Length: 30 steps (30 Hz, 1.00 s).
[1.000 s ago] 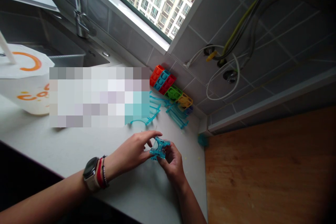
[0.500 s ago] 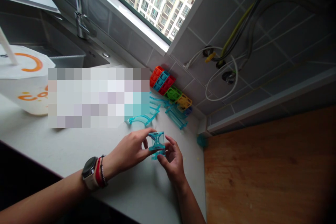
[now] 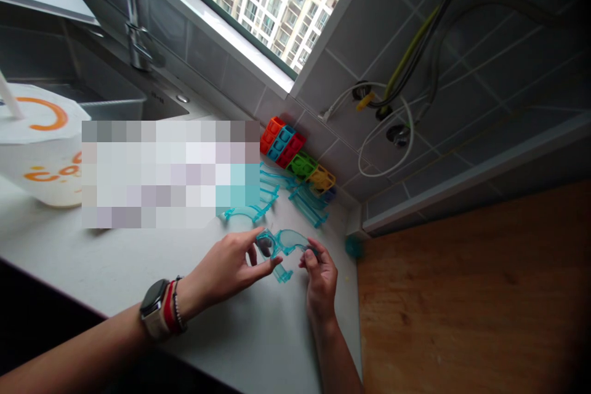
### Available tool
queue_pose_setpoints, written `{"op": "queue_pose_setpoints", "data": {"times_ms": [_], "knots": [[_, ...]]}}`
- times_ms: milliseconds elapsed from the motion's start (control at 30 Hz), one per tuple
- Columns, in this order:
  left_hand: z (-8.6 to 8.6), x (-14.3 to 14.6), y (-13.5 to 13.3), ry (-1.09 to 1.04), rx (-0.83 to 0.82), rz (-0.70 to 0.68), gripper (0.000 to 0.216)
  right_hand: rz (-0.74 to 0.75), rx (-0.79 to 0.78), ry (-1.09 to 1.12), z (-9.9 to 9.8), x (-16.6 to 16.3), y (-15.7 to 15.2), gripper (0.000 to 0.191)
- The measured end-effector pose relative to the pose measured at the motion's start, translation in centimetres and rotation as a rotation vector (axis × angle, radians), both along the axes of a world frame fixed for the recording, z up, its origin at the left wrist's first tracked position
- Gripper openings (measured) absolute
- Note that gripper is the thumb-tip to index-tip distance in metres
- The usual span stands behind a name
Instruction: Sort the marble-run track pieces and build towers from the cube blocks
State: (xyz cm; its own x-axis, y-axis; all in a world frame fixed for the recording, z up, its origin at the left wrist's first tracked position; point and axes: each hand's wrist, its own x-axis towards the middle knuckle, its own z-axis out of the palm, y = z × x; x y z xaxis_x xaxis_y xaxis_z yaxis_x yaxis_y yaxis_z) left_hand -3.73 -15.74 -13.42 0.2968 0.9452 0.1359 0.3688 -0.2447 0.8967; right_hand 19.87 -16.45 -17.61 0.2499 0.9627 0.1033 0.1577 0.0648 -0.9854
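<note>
Both my hands are over the white countertop (image 3: 221,332), on a translucent teal plastic toy piece (image 3: 266,242) that looks like a track part. My left hand (image 3: 235,258), with a watch and bracelets on its wrist, pinches the left end between thumb and fingers. A curved arm (image 3: 293,238) of teal plastic reaches right from there. Its far end is gripped by my right hand (image 3: 321,265), fingers and thumb closed on it. A lower teal part (image 3: 282,274) sticks out beneath. Whether these are one piece or several joined, I cannot tell.
Beyond my hands lie teal curved tracks (image 3: 244,214) and a ribbed teal piece (image 3: 308,206). Coloured plastic blocks (image 3: 286,141) line the tiled wall. A drink cup (image 3: 41,154) with a straw stands left, near the sink (image 3: 106,74). A blurred-out patch hides part of the counter.
My right hand has moved right and slightly up, and the curved teal arm now shows between my hands. The piece has turned; my left hand keeps its hold.
</note>
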Motion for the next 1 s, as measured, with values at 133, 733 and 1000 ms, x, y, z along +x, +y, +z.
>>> {"op": "queue_pose_setpoints", "data": {"times_ms": [133, 733, 1000], "knots": [[0.0, 0.0, 0.0, 0.003, -0.014, 0.019, 0.041, -0.186, -0.005, -0.191, -0.1, 1.4, 1.0, 0.060], [0.0, 0.0, 0.1, 0.060, -0.030, -0.017, 0.043, -0.060, 0.188, -0.489, 0.2, 0.6, 0.5, 0.038], [0.1, 0.3, -0.3, -0.063, -0.072, -0.050, 0.051, 0.071, 0.261, -0.416, 1.8, -1.0, -0.6, 0.015]]}}
